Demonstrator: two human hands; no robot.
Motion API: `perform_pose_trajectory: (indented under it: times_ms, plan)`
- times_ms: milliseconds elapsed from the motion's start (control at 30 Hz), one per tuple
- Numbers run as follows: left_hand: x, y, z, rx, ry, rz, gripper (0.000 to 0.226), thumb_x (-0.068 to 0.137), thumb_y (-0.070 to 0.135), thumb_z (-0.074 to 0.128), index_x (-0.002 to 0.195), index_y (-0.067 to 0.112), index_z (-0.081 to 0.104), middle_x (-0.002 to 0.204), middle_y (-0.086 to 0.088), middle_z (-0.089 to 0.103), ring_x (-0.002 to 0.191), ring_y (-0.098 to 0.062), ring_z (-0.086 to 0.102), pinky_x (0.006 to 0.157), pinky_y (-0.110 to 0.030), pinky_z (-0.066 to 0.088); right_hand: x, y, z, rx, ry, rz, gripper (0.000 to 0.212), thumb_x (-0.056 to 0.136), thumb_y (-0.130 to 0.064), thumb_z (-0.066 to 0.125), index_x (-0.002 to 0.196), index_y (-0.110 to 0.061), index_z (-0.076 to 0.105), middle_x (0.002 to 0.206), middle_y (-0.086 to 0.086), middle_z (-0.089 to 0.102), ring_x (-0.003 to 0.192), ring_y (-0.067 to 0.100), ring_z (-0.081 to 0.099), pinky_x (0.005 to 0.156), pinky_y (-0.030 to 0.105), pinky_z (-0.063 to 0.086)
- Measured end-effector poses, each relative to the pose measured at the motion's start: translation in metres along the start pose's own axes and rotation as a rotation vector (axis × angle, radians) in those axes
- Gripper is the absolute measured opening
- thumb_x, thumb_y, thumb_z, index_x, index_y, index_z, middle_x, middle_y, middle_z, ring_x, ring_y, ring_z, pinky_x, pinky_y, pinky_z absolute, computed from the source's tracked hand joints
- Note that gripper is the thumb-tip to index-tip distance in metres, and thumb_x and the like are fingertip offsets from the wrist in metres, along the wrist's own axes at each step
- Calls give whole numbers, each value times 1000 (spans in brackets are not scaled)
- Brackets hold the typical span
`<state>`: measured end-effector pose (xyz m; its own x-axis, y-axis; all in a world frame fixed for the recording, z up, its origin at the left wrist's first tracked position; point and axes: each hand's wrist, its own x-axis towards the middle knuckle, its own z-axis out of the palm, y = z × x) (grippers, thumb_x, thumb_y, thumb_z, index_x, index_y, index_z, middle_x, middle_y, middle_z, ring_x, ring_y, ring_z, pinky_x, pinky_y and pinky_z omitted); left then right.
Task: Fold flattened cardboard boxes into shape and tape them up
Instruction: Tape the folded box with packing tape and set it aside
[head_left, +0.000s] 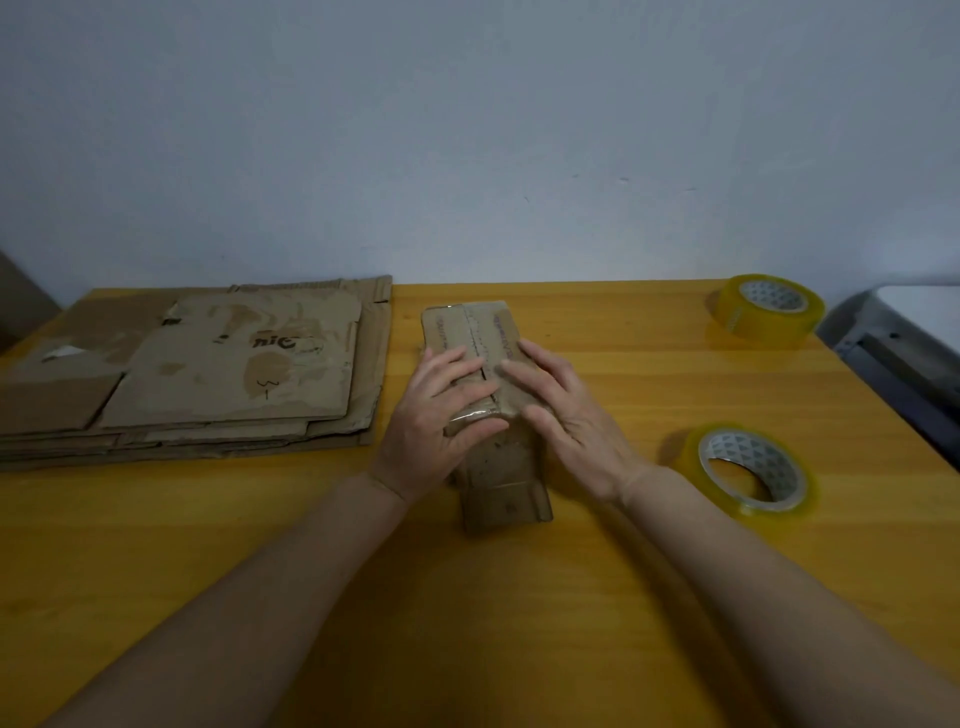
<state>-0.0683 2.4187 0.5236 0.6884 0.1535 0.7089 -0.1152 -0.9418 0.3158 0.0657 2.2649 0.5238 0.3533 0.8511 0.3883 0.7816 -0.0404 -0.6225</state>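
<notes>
Box: a small brown cardboard box (485, 400) stands folded into shape on the yellow wooden desk (597, 597), long axis running away from you. This is your landmark.
Top seam: the two top flaps meet along the middle of the box; clear tape shines across its near top edge.
Near end: the end of the box facing you is uncovered, with a loose flap showing at its bottom.
Left hand: your left hand (441, 415) lies on the left half of the box top, fingers straight and spread, thumb stretched along the near taped edge. It presses flat and grips nothing.
Right hand: your right hand (566, 410) lies on the right half of the box top and its right side, fingers straight, pressing flat. It grips nothing.
Flat boxes: a stack of flattened cardboard boxes (208, 374) lies left of the box, close beside it but apart.
Near tape roll: a roll of clear yellowish tape (748, 470) lies flat to the right of the box, just beyond your right wrist.
Far tape roll: a second tape roll (766, 309) lies right of the box and farther back, well apart from it.
Grey object: a grey object (898, 343) sits past the right desk edge; you cannot tell what it is.
</notes>
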Motion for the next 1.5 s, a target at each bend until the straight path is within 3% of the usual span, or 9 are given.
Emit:
perform_pose_trajectory:
  times_ms: [333,500,600,800,933,1100,1300,1400,1500]
  plan:
    - [5,1,-17,34,-218,2,50,82,33,70,126,9,62,134,-13,56,131,-28,43,114,-58,20,-3,-4,-22,-240,-125,-170,52,97,-45,37,146,-33,27,157,-7,21,137,17,32,112,41,33]
    - [4,4,-25,8,-277,-77,49,85,39,65,129,18,60,141,-6,50,137,-23,35,119,-51,12,-11,-19,-9,201,129,48,37,86,-19,67,123,-17,64,142,-5,48,131,9,44,108,42,40]
    - [2,9,-24,-49,-233,-131,39,95,35,52,127,16,62,139,-5,52,136,-21,36,119,-43,9,-14,-28,-4,213,188,60,27,84,-9,69,111,-10,70,130,-1,58,120,11,54,101,39,47]
    - [4,16,-20,-51,-225,-194,37,96,31,47,127,16,61,139,-4,53,137,-20,35,118,-32,6,-10,-34,-14,-3,89,25,26,88,-15,66,114,-10,69,127,-4,60,115,11,56,99,31,47]
    - [-4,21,-15,-127,-110,-240,32,93,24,57,124,15,63,134,-1,57,134,-15,36,118,-46,19,-14,-38,-6,147,167,122,32,85,-8,68,116,-12,68,129,-6,59,118,6,54,98,23,47]
    - [1,27,-16,-151,-91,-285,25,91,15,61,114,10,69,125,-5,64,131,-16,37,114,-53,27,-9,-44,-9,171,132,157,27,85,-2,66,111,-6,70,128,0,61,119,12,55,104,28,44]
    - [-13,37,-26,-97,-111,-388,45,101,36,28,142,24,43,156,0,28,145,-13,15,117,-34,13,-27,-40,-2,419,249,313,49,96,-24,53,143,-26,41,143,-7,45,123,5,48,102,34,46]
    - [-10,48,-28,-56,-111,-433,46,101,36,25,142,25,44,156,0,26,145,-14,15,113,-29,11,-27,-34,3,365,318,460,45,100,-30,44,143,-18,41,143,1,46,126,16,48,104,43,44]
    - [-7,54,-29,38,-166,-475,43,104,32,27,141,22,46,155,-2,31,144,-14,19,117,-30,11,-26,-43,9,318,227,454,36,101,-30,41,130,-14,55,125,-1,59,117,16,53,100,24,43]
